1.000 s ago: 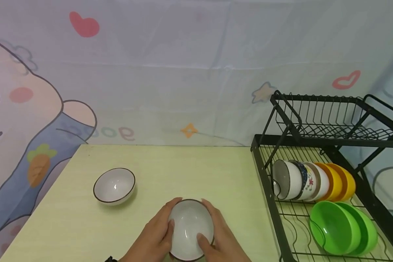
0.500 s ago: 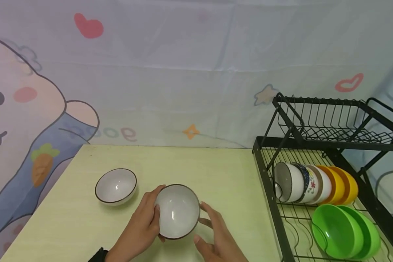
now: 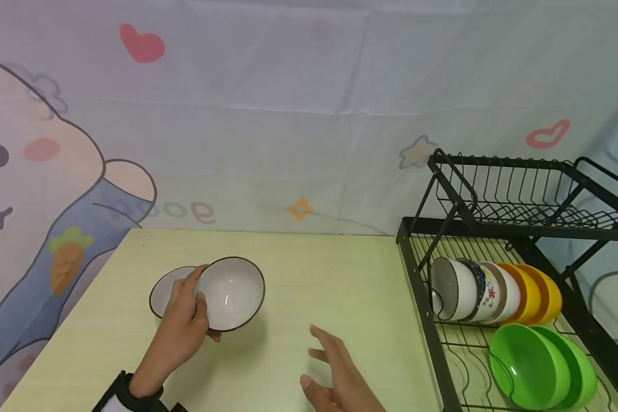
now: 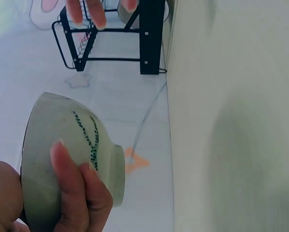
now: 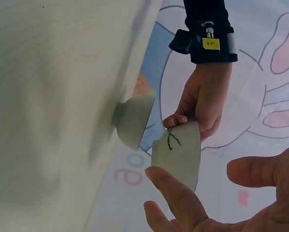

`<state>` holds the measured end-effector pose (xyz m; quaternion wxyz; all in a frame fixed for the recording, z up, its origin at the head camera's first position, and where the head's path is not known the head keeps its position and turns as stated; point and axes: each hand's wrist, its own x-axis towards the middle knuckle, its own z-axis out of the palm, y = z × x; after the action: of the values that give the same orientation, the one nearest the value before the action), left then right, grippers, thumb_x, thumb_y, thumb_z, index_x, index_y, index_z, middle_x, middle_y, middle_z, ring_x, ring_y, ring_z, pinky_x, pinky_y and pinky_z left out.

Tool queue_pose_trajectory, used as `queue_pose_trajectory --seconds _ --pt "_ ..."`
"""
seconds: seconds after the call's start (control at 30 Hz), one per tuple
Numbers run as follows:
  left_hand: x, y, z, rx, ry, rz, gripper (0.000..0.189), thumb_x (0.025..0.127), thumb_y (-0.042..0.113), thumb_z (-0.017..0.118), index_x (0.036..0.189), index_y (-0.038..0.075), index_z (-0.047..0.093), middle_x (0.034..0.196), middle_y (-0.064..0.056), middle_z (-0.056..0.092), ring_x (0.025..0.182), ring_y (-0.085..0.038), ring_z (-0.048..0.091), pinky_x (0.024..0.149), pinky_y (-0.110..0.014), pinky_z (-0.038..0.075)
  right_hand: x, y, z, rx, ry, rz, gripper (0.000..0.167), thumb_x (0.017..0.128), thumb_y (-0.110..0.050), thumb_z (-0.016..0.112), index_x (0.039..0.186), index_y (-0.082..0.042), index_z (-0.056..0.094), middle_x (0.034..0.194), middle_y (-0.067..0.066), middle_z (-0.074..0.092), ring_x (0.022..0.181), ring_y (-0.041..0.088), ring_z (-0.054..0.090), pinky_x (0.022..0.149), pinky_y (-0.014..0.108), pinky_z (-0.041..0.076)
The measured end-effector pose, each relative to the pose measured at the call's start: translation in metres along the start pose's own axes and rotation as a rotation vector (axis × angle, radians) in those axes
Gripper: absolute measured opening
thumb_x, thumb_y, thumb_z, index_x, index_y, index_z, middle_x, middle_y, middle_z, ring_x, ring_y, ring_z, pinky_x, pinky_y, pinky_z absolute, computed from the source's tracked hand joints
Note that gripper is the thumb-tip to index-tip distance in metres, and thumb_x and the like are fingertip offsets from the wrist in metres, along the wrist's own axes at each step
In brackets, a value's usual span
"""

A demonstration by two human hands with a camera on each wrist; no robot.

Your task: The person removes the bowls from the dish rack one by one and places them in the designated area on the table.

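Note:
My left hand [image 3: 182, 326] grips a white bowl [image 3: 233, 294] with a dark rim by its left side, thumb at the rim and fingers underneath. In the left wrist view the bowl's [image 4: 62, 145] outer wall carries a dark green dotted line pattern, and it is held above the table. A second white bowl [image 3: 163, 293] with the same dark rim stands on the table, partly hidden behind the left hand. My right hand [image 3: 340, 372] hovers near the front, fingers spread and holding nothing; the right wrist view shows its fingers [image 5: 180, 193] apart from the bowl.
A black two-tier dish rack [image 3: 422, 320] stands on the right. Its lower tier holds a row of white and patterned bowls [image 3: 460, 289], yellow bowls [image 3: 543, 292] and green bowls [image 3: 530, 366]. A printed cloth [image 3: 288, 114] hangs behind the pale table [image 3: 298, 274].
The right hand has let go of the bowl and stays at the front. The left hand has carried the bowl left and away from me, in front of the second bowl.

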<state>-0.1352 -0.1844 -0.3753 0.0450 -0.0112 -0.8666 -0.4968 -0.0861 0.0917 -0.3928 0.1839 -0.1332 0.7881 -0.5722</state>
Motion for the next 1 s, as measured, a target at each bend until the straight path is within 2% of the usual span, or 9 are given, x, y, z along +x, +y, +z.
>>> queue_pose_trajectory --seconds 0.17,0.27,0.37,0.43,0.5,0.63,0.83,1.0 --pt "0.006 -0.008 -0.009 0.007 0.023 -0.038 0.053 0.102 0.002 0.028 0.154 0.005 0.022 0.144 -0.034 0.022 0.062 -0.025 0.069 0.056 -0.033 0.059 -0.001 0.003 0.001 0.006 -0.008 -0.021 0.071 0.099 -0.042 0.057 0.156 -0.017 0.022 0.16 0.019 0.021 0.141 0.048 0.037 0.09 0.054 0.055" --pt "0.01 -0.013 -0.014 0.006 0.04 -0.029 0.052 0.101 0.0 0.028 0.153 0.001 0.023 0.146 -0.036 0.019 0.081 -0.037 0.069 0.056 -0.033 0.06 -0.002 0.004 0.002 0.008 -0.007 -0.041 0.071 0.1 -0.042 0.056 0.156 -0.016 0.022 0.16 0.019 0.021 0.141 0.048 0.037 0.09 0.053 0.056" --pt "0.013 -0.017 -0.021 -0.008 0.059 -0.032 0.053 0.1 -0.003 0.027 0.153 -0.003 0.021 0.145 -0.037 0.017 0.089 -0.044 0.067 0.056 -0.033 0.06 -0.002 0.003 0.003 0.01 -0.012 -0.05 0.071 0.1 -0.041 0.056 0.156 -0.016 0.021 0.16 0.018 0.02 0.142 0.048 0.036 0.09 0.052 0.056" --pt "0.015 -0.02 -0.025 -0.025 0.071 -0.049 0.054 0.099 -0.003 0.025 0.153 -0.003 0.019 0.143 -0.037 0.017 0.086 -0.041 0.068 0.057 -0.033 0.061 -0.002 0.003 0.003 0.012 -0.017 -0.055 0.07 0.1 -0.041 0.055 0.156 -0.016 0.021 0.16 0.019 0.02 0.142 0.048 0.035 0.09 0.052 0.056" --pt "0.017 -0.023 -0.03 -0.042 0.08 -0.066 0.055 0.099 -0.004 0.023 0.154 -0.004 0.017 0.143 -0.037 0.015 0.076 -0.036 0.07 0.058 -0.034 0.061 -0.002 0.003 0.003 0.016 -0.025 -0.059 0.07 0.101 -0.041 0.055 0.157 -0.016 0.02 0.16 0.019 0.019 0.143 0.048 0.034 0.091 0.053 0.055" --pt "0.02 -0.03 -0.038 -0.059 0.094 -0.088 0.056 0.098 -0.005 0.021 0.153 -0.006 0.015 0.143 -0.038 0.012 0.074 -0.032 0.07 0.059 -0.033 0.061 -0.003 0.004 0.004 0.022 -0.038 -0.066 0.069 0.101 -0.041 0.053 0.157 -0.017 0.02 0.16 0.018 0.018 0.143 0.048 0.031 0.093 0.052 0.055" --pt "0.023 -0.04 -0.044 -0.021 0.102 -0.12 0.055 0.098 -0.003 0.02 0.153 -0.008 0.016 0.142 -0.041 0.012 0.075 -0.032 0.069 0.059 -0.033 0.061 -0.004 0.006 0.005 0.017 -0.035 -0.078 0.067 0.102 -0.04 0.052 0.156 -0.018 0.02 0.16 0.015 0.018 0.144 0.047 0.031 0.096 0.047 0.055" --pt "0.025 -0.044 -0.049 -0.033 0.094 -0.156 0.058 0.097 -0.002 0.018 0.154 -0.008 0.011 0.14 -0.043 0.008 0.067 -0.024 0.07 0.06 -0.032 0.061 -0.007 0.0 0.008 0.001 -0.012 -0.08 0.064 0.102 -0.041 0.053 0.155 -0.021 0.023 0.16 0.01 0.02 0.144 0.043 0.034 0.097 0.04 0.055"
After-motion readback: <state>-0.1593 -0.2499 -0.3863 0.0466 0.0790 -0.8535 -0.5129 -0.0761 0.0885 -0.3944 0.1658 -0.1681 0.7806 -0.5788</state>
